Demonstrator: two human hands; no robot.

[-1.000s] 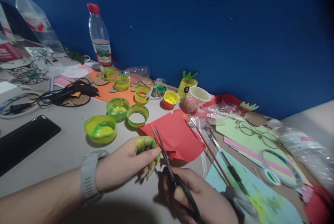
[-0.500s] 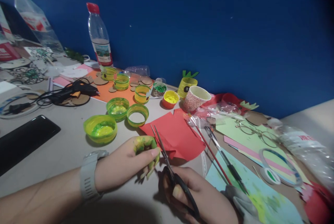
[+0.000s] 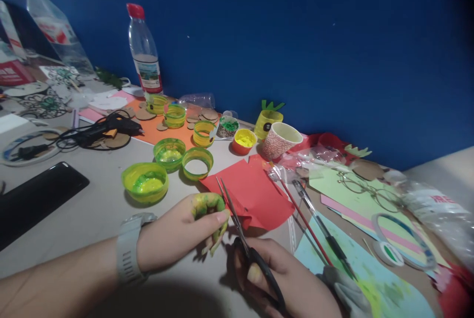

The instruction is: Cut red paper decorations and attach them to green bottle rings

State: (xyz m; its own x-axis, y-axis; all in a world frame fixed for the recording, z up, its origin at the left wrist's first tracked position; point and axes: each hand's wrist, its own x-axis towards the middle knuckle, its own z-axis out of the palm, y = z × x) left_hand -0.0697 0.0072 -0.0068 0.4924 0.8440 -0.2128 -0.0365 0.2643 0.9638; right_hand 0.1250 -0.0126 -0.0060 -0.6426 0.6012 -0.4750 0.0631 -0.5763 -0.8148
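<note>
My right hand is closed round the black handles of a pair of scissors, whose narrow blades point up and away, slightly parted at the tips. My left hand, its fingers stained green and yellow, is curled with thumb and fingers pressed together right beside the blades. Whatever it pinches is too small or hidden to make out. Behind the blades lies a creased sheet of red paper on the table. Several green-yellow painted rings and cups, one a pointed-rim cup, stand beyond my left hand.
A black phone and a glue gun lie left. Bottles stand at the back by the blue wall. A red paintbrush, a pen, glasses, coloured paper and tape rolls lie right. A paper cup leans behind the red paper.
The whole view has shifted slightly, so things appear a little further right. Both hands keep nearly the same pose, with the scissors still beside the left fingertips.
</note>
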